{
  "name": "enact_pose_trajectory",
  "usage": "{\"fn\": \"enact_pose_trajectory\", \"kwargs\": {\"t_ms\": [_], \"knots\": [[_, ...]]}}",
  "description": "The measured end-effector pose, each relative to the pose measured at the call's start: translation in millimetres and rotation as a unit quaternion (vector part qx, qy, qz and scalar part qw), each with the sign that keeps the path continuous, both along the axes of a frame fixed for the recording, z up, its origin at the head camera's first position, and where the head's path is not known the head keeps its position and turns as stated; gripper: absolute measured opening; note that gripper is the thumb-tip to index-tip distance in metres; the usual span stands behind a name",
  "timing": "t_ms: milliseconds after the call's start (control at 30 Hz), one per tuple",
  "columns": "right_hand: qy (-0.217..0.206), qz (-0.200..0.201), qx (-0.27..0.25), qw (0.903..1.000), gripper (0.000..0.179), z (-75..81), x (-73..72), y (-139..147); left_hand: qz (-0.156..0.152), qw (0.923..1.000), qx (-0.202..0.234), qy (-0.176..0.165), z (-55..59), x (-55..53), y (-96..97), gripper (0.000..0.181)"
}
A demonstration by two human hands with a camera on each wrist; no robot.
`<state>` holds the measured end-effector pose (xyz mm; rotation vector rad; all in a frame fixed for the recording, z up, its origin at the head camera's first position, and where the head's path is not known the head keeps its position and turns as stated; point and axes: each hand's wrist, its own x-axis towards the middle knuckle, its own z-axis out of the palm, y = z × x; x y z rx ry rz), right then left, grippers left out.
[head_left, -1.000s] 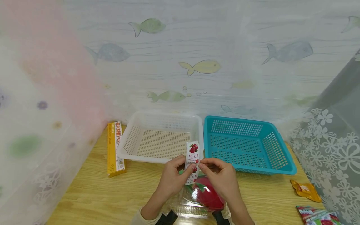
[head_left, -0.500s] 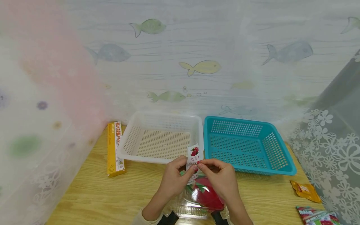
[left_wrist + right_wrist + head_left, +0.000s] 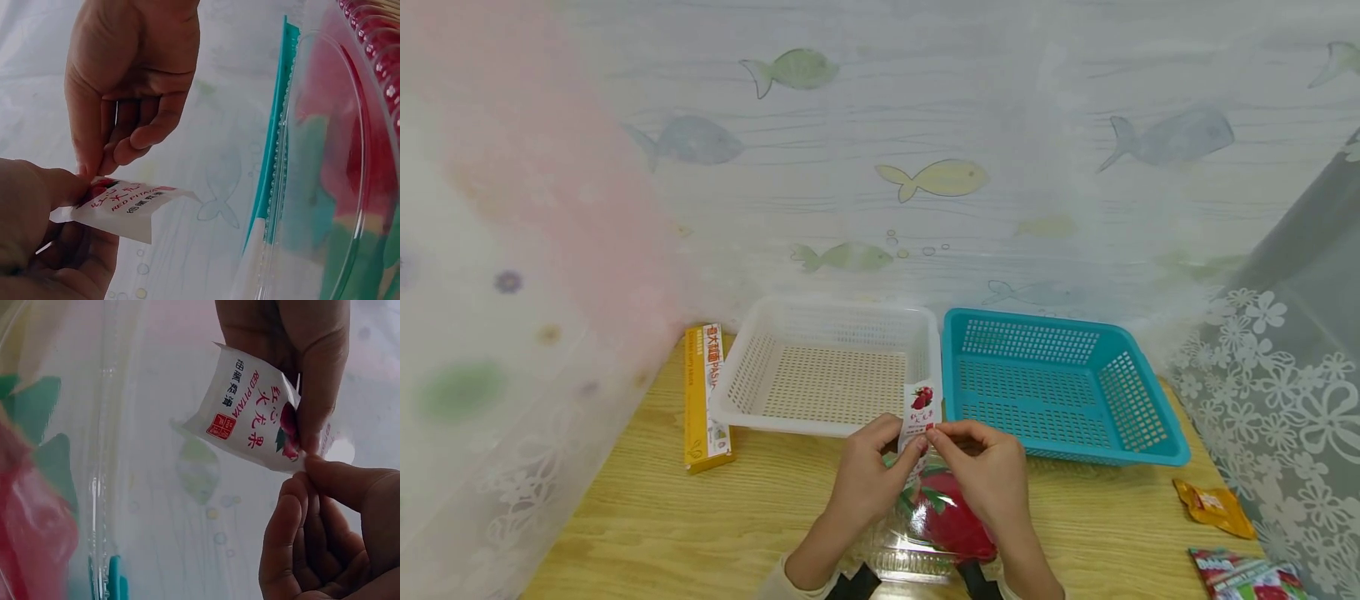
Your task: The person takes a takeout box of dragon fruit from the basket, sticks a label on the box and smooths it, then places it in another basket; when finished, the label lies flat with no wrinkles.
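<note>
Label strip [image 3: 921, 408], pinched midway, both hands [image 3: 868, 468] [image 3: 988, 465]

The white label [image 3: 240, 419] bears red writing, "RED PITAYA", a square red stamp and a picture of fruit partly covered by a thumb. Reaching in from above the label, the left hand [image 3: 312, 362] grips it; from the label's lower right, the right hand [image 3: 378, 519] pinches its edge. Left of the label, a red fruit [image 3: 37, 531] with green leaves shows through clear plastic [image 3: 103, 425]. Behind the label is a pale sheet [image 3: 181, 550] with a printed fish.
</note>
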<state>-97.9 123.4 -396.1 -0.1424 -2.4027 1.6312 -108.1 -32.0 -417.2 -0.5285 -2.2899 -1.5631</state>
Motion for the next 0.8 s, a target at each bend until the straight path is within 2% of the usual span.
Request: {"fn": "enact_pose_trajectory", "kwargs": {"t_ms": [300,467,800], "knots": [[0.045,-0.022,0.032,0.9982,0.006,-4.0,-0.6,-3.7,0.021,0.9993,-0.016,0.025,-3.7,-1.7,2.7,0.024],[0.049,-0.02,0.022,0.9984,0.006,-3.8,-0.9,-3.7,0.028,0.9982,-0.038,0.037,-3.8,-2.8,2.5,0.036],[0.052,-0.02,0.014,0.9983,0.005,-7.3,-1.3,-4.5,0.031,0.9952,-0.057,0.073,-8.2,-3.8,3.1,0.037]]}}
